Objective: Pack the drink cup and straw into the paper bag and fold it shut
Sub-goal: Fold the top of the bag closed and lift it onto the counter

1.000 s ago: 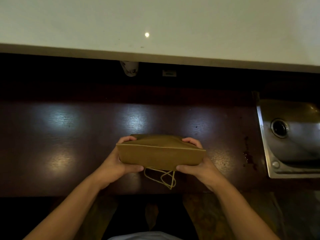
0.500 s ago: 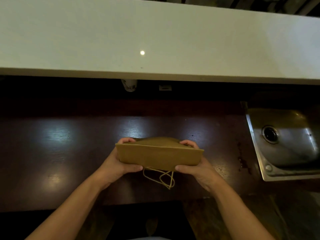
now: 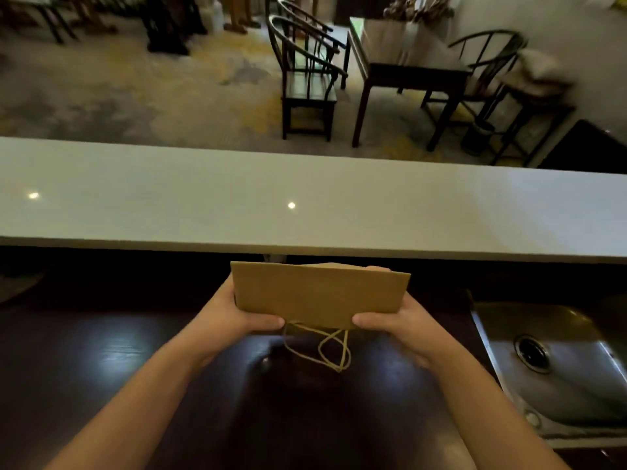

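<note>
A brown paper bag (image 3: 319, 293) with its top folded over is held up above the dark wooden counter (image 3: 101, 351). My left hand (image 3: 234, 317) grips its left end and my right hand (image 3: 403, 323) grips its right end, thumbs on the near face. Twine handles (image 3: 325, 347) dangle below the bag. The drink cup and straw are not visible; the bag's inside is hidden.
A long white raised countertop (image 3: 305, 201) runs across just beyond the bag. A steel sink (image 3: 559, 364) is set into the counter at the right. Past the white top stand dark wooden chairs (image 3: 305, 76) and a table (image 3: 410, 69).
Both hands have lifted the bag upward and away, toward the white countertop's edge. The view has tilted up, revealing the room beyond. Grip on the bag is unchanged.
</note>
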`<state>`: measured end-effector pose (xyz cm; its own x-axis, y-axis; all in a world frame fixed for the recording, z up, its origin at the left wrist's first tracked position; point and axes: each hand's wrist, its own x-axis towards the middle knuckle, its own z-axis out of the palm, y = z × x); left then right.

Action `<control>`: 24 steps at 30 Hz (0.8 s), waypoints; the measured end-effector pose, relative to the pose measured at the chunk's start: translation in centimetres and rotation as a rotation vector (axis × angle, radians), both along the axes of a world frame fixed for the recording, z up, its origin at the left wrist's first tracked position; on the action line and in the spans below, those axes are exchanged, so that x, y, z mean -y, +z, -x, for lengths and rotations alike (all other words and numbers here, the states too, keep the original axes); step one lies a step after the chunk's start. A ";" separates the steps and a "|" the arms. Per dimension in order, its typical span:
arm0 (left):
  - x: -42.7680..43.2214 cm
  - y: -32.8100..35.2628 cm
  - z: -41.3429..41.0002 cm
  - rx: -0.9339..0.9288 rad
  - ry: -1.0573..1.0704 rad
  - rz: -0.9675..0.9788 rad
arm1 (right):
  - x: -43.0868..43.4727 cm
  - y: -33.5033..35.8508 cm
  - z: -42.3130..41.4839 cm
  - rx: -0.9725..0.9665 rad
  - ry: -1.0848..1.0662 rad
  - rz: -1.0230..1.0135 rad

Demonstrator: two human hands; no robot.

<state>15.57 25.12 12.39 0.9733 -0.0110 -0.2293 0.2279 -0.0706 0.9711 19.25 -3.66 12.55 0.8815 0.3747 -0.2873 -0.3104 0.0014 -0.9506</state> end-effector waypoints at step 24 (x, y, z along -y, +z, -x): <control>2.0 12.2 -15.7 -0.025 -0.062 0.049 | 1.2 12.8 -15.4 -0.062 -0.024 -0.009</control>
